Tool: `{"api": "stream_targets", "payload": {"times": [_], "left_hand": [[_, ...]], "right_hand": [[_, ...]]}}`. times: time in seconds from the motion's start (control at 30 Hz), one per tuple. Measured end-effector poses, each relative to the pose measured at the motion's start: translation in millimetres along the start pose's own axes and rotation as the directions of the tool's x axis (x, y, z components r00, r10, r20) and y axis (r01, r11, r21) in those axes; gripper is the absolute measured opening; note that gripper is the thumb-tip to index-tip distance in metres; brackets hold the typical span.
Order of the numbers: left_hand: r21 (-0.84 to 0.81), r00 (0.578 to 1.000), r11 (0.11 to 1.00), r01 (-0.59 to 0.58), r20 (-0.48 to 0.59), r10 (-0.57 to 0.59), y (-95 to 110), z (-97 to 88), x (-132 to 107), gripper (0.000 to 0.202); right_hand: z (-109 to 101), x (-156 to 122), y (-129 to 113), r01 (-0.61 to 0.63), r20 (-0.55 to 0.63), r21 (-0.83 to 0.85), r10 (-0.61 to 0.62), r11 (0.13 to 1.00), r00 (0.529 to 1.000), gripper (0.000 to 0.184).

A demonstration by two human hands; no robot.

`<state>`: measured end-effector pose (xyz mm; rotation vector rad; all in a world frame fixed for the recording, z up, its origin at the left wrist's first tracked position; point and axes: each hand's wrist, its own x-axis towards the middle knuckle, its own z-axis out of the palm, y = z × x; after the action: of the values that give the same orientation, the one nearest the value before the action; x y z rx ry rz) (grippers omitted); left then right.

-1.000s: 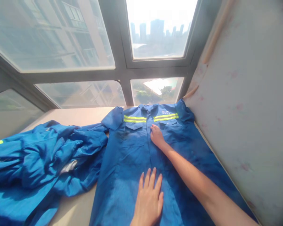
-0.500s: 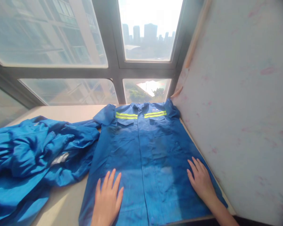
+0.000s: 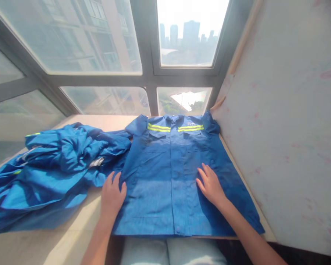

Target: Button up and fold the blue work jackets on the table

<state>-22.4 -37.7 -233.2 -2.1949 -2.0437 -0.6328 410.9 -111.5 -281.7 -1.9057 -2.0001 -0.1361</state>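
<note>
A blue work jacket [image 3: 157,184] lies front side up and spread flat, its collar toward the window. Yellow and silver reflective strips cross its chest above two pocket flaps. At the jacket's left edge is my left hand [image 3: 112,193], fingers apart, beside the cloth or touching it. My right hand [image 3: 211,186] rests over the right front panel with its fingers spread. Neither hand holds anything. Left of the jacket lies a crumpled heap of blue clothing [image 3: 57,176] with bits of yellow strip and a pale patch showing.
The garments lie on a pale wooden ledge [image 3: 91,120] below a grey window frame [image 3: 147,79]. A whitish wall [image 3: 287,147] with pink marks borders the right side. Light-coloured trouser legs [image 3: 168,252] show under the ledge's front edge.
My left hand has shifted left to the jacket's edge. My right hand has moved inward and farther up the panel. The view has turned left, and the jacket's bottom hem now shows.
</note>
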Motion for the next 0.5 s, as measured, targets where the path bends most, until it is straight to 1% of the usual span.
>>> {"api": "stream_targets", "payload": {"times": [0.07,0.17,0.23,0.27,0.33,0.4,0.43,0.5], "left_hand": [[-0.039,0.995,0.995,0.087,0.043,-0.085,-6.0,6.7,-1.0,0.049],[-0.135,0.981,0.979,0.154,0.142,-0.135,-16.5,12.5,-1.0,0.048],[-0.190,0.972,0.963,0.191,0.174,-0.158,-21.0,10.5,7.4,0.046],[-0.205,0.971,0.960,0.191,0.184,-0.154,-22.0,8.6,14.9,0.046],[-0.198,0.979,0.973,0.122,0.188,-0.085,-22.0,5.8,34.5,0.046],[-0.113,0.982,0.993,0.018,0.188,0.004,-21.1,7.0,56.3,0.049],[-0.041,0.979,0.999,-0.016,0.201,0.023,-21.3,9.2,66.4,0.051],[0.105,0.970,0.994,-0.027,0.242,0.001,-24.7,15.2,83.2,0.050]], "right_hand": [[6.7,0.6,-9.9,0.025,0.000,0.003,-0.025,1.000,1.000,0.045],[13.8,-9.6,-13.8,0.022,0.005,-0.014,-0.022,1.000,1.000,0.046],[14.6,-18.7,-10.0,0.018,0.012,-0.022,-0.017,1.000,1.000,0.048],[14.1,-22.9,-7.2,0.018,0.016,-0.023,-0.018,1.000,1.000,0.048],[12.3,-30.0,-1.2,0.025,0.020,-0.020,-0.025,0.999,0.999,0.049],[10.8,-35.4,4.2,0.032,0.021,-0.017,-0.031,0.999,0.999,0.050],[10.5,-37.6,6.6,0.032,0.020,-0.019,-0.032,0.999,0.999,0.050],[10.4,-41.2,10.8,0.031,0.019,-0.029,-0.031,0.999,0.999,0.051]]}}
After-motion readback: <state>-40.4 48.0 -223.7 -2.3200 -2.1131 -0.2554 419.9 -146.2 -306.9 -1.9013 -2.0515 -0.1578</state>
